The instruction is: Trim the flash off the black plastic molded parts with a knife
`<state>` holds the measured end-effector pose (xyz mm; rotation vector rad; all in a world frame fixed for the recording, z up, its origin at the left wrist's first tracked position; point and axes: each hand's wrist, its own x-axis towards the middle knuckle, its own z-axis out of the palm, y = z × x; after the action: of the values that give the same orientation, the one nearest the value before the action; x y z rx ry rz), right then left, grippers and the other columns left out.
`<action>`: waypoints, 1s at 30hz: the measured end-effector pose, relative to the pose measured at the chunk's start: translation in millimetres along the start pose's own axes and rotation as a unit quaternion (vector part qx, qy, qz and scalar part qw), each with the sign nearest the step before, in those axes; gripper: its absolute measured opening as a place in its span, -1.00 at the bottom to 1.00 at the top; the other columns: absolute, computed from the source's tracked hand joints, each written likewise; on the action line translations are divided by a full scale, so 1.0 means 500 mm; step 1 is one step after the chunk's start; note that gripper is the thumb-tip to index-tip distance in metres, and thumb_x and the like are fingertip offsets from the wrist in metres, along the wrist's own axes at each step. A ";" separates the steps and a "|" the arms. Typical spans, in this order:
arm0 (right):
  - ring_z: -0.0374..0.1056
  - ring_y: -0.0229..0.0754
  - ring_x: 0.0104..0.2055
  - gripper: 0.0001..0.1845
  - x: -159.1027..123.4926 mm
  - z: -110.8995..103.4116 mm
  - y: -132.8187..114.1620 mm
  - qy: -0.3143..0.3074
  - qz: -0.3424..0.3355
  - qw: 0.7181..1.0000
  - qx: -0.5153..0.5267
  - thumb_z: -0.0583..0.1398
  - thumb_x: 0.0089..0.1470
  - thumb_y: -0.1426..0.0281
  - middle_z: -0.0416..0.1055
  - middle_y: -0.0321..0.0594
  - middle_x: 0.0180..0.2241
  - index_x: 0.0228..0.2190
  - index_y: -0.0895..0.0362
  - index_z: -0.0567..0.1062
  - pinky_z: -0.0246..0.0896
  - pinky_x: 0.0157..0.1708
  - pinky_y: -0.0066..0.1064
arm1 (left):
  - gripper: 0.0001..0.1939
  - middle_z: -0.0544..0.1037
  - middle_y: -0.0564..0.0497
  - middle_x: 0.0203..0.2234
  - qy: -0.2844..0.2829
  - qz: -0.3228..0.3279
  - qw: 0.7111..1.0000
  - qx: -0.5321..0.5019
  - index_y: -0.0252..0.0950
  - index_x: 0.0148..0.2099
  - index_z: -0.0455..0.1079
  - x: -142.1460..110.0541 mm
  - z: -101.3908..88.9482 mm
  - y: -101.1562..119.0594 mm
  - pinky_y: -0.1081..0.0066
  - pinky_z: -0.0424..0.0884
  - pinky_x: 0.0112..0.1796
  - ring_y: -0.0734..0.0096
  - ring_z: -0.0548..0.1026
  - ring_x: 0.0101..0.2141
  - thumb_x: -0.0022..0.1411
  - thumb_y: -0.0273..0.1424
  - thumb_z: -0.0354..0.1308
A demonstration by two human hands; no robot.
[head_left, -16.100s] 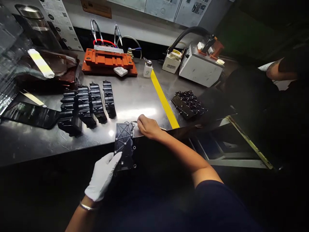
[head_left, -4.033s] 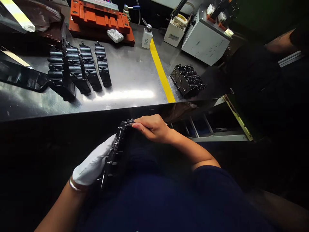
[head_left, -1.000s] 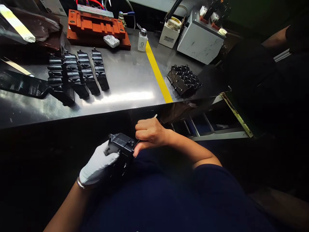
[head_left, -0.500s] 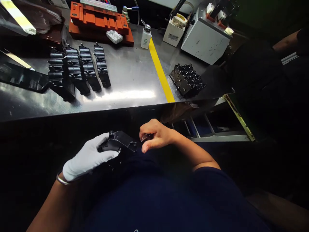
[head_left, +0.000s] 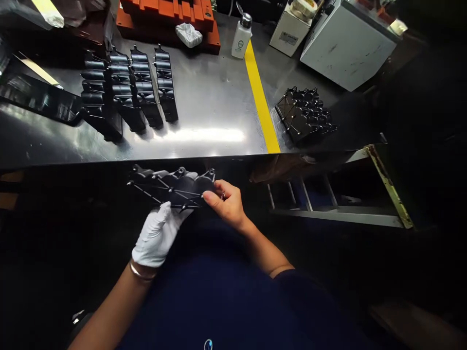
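Note:
I hold a flat black plastic part (head_left: 171,184) with ribs and screw bosses in front of me, just below the front edge of the steel table (head_left: 204,112). It lies crosswise, its ribbed face up. My left hand (head_left: 158,233), in a white glove, grips its near edge from below. My bare right hand (head_left: 226,204) pinches its right end with thumb and fingers. Whether a small tool is still in my right hand is hidden.
Several black ribbed parts (head_left: 127,90) lie in a row on the table's left. Another black part (head_left: 304,114) rests right of the yellow stripe (head_left: 260,102). An orange fixture (head_left: 171,14), a white bottle (head_left: 241,36) and a white box (head_left: 346,41) stand at the back.
The black part has been lifted from my lap and turned flat and crosswise, ribbed face up. My right hand moved from beside it onto its right end.

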<state>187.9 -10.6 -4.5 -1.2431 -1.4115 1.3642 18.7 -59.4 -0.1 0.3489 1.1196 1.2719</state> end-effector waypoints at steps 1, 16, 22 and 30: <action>0.11 -0.38 -0.53 -0.45 -0.005 0.013 0.008 -0.028 -0.007 1.000 -0.008 0.33 -0.07 -0.08 0.30 -0.37 -0.53 -0.36 0.17 0.47 0.07 -0.55 -0.51 | -0.61 0.60 -0.07 0.03 -0.012 -0.028 0.999 -0.032 -0.17 -0.04 0.51 -0.002 0.008 -0.003 0.21 0.49 0.09 0.11 0.44 0.18 0.13 -0.12 0.35; 0.32 -0.24 -0.34 -0.46 -0.017 0.002 0.016 0.031 -0.169 0.981 -0.093 -0.01 0.36 0.05 0.42 -0.21 -0.39 -0.01 0.17 0.54 0.37 -0.24 -0.33 | -0.82 0.68 0.03 -0.09 0.074 -0.169 0.971 -0.149 -0.18 -0.13 0.59 -0.029 0.051 0.025 0.44 0.53 0.03 0.33 0.44 0.19 0.35 -0.37 0.14; 0.23 -0.36 -0.50 -0.63 -0.021 0.009 0.014 0.045 -0.159 0.986 -0.035 0.16 0.25 0.07 0.40 -0.30 -0.42 -0.25 0.15 0.47 0.21 -0.48 -0.47 | -0.80 0.69 0.02 -0.13 0.084 -0.179 0.965 -0.171 -0.21 -0.07 0.57 -0.034 0.055 0.023 0.46 0.55 0.00 0.36 0.56 0.06 0.37 -0.40 0.12; 0.17 -0.39 -0.54 -0.63 -0.006 0.017 0.035 0.087 -0.203 0.975 -0.034 0.20 0.22 0.06 0.34 -0.35 -0.48 -0.39 0.11 0.39 0.06 -0.57 -0.48 | -0.61 0.71 -0.07 -0.22 0.076 -0.251 0.930 -0.256 -0.28 0.18 0.42 -0.027 0.062 0.043 0.39 0.62 -0.18 0.38 0.68 -0.25 0.48 -0.47 -0.14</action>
<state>182.4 -16.5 -22.4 -1.0171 -1.4960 0.9139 32.9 -53.4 36.7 -0.4152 0.8818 1.0861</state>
